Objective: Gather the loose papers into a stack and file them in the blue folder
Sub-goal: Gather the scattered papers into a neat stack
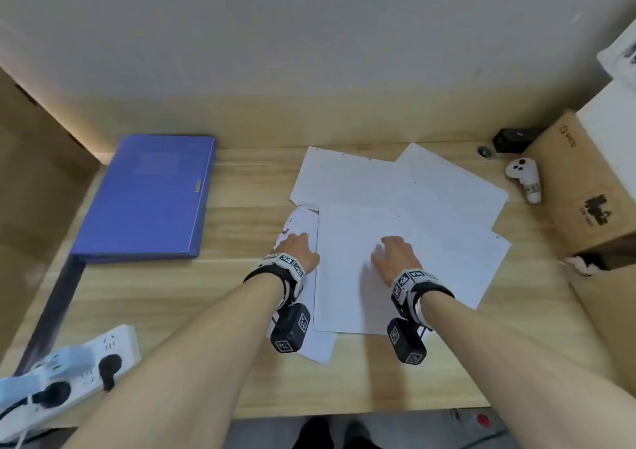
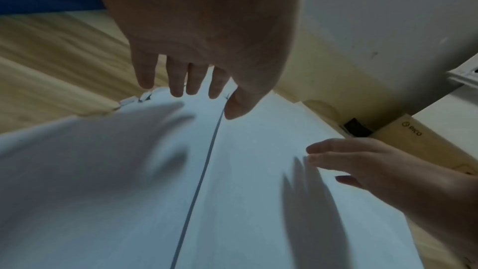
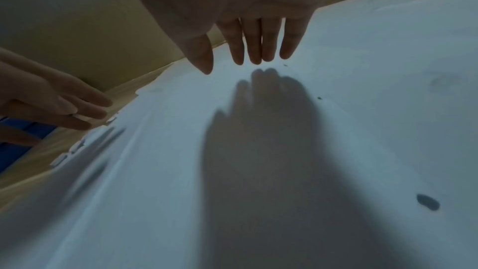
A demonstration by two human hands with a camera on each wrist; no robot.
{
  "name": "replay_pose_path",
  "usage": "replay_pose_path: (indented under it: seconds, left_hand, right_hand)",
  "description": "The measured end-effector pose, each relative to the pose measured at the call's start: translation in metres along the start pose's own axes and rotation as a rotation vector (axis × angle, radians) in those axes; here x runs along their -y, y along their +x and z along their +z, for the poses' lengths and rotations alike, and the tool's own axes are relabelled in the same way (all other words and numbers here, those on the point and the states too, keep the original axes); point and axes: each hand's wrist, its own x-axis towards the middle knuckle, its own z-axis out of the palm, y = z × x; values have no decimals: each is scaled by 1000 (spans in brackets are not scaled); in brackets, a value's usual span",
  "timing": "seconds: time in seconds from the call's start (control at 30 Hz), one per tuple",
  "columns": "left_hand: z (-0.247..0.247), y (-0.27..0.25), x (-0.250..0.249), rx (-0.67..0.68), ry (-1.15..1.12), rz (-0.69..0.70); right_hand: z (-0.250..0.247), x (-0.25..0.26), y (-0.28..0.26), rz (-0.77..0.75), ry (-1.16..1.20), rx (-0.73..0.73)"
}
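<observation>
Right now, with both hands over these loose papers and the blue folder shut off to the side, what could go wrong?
1. The papers lie fanned at different angles; sweeping them together with flat hands may crease corners or leave a crooked stack.
2. The sheet under the left hand has a torn, ragged edge that could snag or rip further.
3. The blue folder is closed, so holding the stack while opening it may let sheets slip.

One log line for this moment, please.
papers: scattered | folder: shut, left of papers | left hand: open | right hand: open, over top sheet

Bare table (image 1: 241, 228) between folder (image 1: 148, 197), papers (image 1: 395, 214); box (image 1: 585, 187) right.
</observation>
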Motion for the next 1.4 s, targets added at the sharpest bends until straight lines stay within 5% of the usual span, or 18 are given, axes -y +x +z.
replay_pose_path:
  seconds: [0.13, 0.43, 0.63, 1.0, 1.13, 1.27, 1.4]
  left_hand:
    - [10, 5, 13, -61, 92, -41]
    - [25, 17, 30, -68, 304, -3]
    - [21, 22, 34, -83, 278, -2]
    - [18, 33, 36, -81, 210, 17]
    - [19, 20, 36, -120, 199, -63]
    - [26, 14, 38, -239, 94, -195]
    - [21, 11, 42, -166, 1, -351]
  right_hand:
    - [8, -15, 2, 139, -123, -148]
    - [24, -34, 9, 393, 64, -75]
    - [0, -45, 8, 343, 301, -147]
    - [-35, -93, 43, 382, 74, -135]
    - [-33, -86, 50, 391, -3, 47]
    - [-31, -91, 48, 351, 64, 26]
    - [-31, -83, 32, 292, 274, -55]
